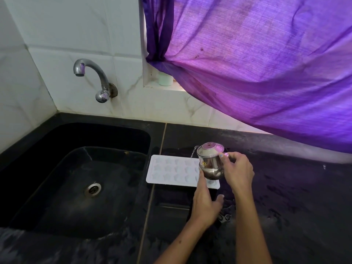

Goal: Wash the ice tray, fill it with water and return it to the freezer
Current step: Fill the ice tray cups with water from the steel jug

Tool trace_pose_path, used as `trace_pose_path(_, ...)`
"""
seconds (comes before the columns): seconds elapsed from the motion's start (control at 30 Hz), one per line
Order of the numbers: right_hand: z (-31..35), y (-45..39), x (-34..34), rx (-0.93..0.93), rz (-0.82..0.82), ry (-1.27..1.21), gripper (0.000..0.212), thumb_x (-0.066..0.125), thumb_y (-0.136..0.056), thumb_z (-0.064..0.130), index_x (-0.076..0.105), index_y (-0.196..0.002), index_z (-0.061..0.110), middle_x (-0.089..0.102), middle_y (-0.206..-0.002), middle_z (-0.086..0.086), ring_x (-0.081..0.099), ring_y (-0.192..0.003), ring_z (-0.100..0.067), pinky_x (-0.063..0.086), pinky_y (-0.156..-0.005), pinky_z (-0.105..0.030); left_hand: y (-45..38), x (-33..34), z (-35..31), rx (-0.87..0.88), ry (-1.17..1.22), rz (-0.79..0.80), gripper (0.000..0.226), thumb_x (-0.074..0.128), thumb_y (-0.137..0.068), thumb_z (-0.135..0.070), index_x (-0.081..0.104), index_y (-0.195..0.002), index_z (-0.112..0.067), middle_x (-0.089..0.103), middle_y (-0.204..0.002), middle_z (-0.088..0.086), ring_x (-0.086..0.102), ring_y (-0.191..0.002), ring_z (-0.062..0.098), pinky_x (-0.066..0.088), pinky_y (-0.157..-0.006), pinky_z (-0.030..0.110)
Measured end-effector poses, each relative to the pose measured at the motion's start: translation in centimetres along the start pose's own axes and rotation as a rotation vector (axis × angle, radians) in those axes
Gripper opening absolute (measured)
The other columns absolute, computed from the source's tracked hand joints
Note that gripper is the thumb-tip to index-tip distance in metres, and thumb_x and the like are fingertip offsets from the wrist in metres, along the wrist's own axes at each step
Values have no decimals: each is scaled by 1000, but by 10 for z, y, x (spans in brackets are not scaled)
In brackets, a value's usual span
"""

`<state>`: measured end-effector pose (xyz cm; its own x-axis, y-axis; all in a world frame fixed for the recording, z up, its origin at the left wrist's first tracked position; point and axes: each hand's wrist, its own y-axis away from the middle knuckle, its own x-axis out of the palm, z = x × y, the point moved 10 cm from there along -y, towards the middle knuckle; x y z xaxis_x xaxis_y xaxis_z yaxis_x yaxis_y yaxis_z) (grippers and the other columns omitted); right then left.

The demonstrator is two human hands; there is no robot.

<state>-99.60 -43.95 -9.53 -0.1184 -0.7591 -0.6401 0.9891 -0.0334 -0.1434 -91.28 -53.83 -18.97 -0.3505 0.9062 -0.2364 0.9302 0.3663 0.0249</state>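
Steel pot, tipped, in right hand, fingers curled round its body; thin stream leaves the spout on the far side. Left hand just below it, fingers straight, apparently steadying the near edge of the ice tray, though contact is hidden.

Tray lies flat on the black surface, under and left of both hands, long axis left-right, cells up.

Risk: the stream looks to land near the tray's far rim; it could overshoot onto the surface. Overfilled cells would spill during carry.

Sink farther left.
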Motion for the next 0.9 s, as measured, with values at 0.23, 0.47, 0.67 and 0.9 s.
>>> trace_pose_path(0.23,3,4,3,-27,4,-53,22,56,-93,40,64,-95,20,65,-110,-2,60,-92,-19,33,-78,-30,-2,-12,2,-32,75,-20,96,65,-85,-11,-1,-152,-30,33,-151,-2,32,-138,9,33,-109,25)
trace_pose_path(0.47,19,6,5,-54,-25,-28,24,56,-93,42,66,-96,20,65,-110,-2,52,-84,-15,32,-76,-30,-6,-24,4,-47,143,-51,93,68,-80,-6,13,-150,-34,44,-136,-9,40,-132,9,43,-103,28)
trace_pose_path(0.67,24,6,10,-65,-10,32,24,56,-93,41,66,-97,20,65,-110,-4,55,-86,-22,34,-75,-31,-7,-26,5,-48,161,-46,89,69,-79,-6,20,-148,-35,46,-124,-15,42,-130,9,44,-97,20)
trace_pose_path(0.9,26,5,15,-79,4,83,24,56,-93,42,66,-97,21,65,-108,-5,60,-89,-26,35,-73,-32,-6,-24,5,-58,163,-35,86,69,-80,-4,23,-147,-31,44,-107,-30,44,-110,-11,37,-74,-6)
